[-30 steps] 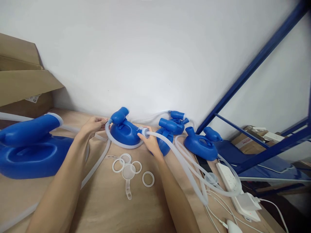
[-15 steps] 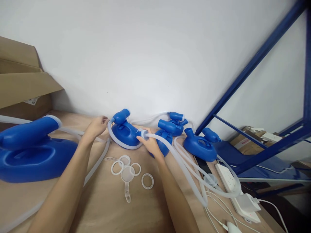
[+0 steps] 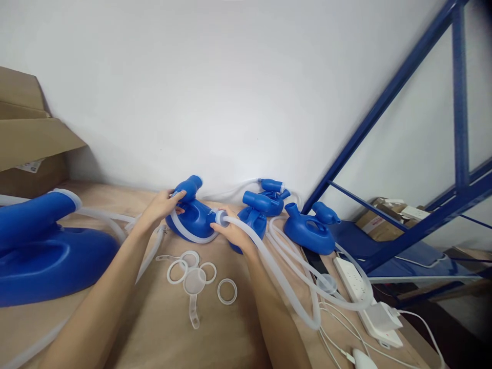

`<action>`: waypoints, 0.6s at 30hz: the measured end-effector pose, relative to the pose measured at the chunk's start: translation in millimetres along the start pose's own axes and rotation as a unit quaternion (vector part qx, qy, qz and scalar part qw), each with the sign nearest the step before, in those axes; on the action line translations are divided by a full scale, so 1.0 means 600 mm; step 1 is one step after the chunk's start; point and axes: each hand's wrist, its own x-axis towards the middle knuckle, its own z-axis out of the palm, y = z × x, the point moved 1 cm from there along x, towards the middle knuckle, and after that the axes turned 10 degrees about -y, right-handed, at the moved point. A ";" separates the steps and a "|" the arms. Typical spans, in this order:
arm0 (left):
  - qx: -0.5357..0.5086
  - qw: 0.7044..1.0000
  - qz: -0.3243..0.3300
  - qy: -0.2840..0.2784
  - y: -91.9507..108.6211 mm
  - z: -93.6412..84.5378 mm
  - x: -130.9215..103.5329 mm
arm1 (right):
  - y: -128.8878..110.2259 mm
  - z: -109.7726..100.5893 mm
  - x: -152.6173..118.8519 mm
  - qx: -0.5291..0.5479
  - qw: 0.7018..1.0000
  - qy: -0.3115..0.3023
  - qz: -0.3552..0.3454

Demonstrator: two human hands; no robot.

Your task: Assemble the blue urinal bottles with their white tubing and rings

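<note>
In the middle of the table a blue plastic urinal bottle [image 3: 191, 219] stands close to the wall. My left hand [image 3: 163, 206] is closed round the narrow end of its blue funnel head [image 3: 189, 187], where a translucent hose [image 3: 198, 239] joins. My right hand [image 3: 235, 231] grips the bottle's neck at the translucent cap [image 3: 222, 218]; a hose runs from there to the right. Nearer to me lie several translucent sealing rings [image 3: 227, 291] and a round lid with a strap [image 3: 194, 281].
A larger-looking urinal bottle [image 3: 77, 261] stands at left, before a cardboard box [image 3: 34, 133]. More bottles [image 3: 309, 231] stand at right beside looped hoses, a power strip [image 3: 351, 279] and white cables. A blue metal rack [image 3: 369, 113] rises on the right.
My left hand has moved right and closed on the funnel head's narrow end. My right hand stays at the bottle's neck. The whole view has shifted slightly.
</note>
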 end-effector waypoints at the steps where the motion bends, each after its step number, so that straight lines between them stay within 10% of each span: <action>1: -0.008 1.000 0.012 -0.002 -0.003 0.001 0.001 | 0.004 -0.001 0.001 -0.001 1.000 0.001 -0.005; 11: 0.021 0.991 0.124 0.054 -0.029 0.028 0.015 | 0.005 -0.011 0.003 -0.018 0.997 -0.038 -0.057; 18: -0.054 0.985 0.160 0.034 -0.033 0.038 0.022 | 0.004 0.026 0.007 -0.006 0.997 0.074 0.011</action>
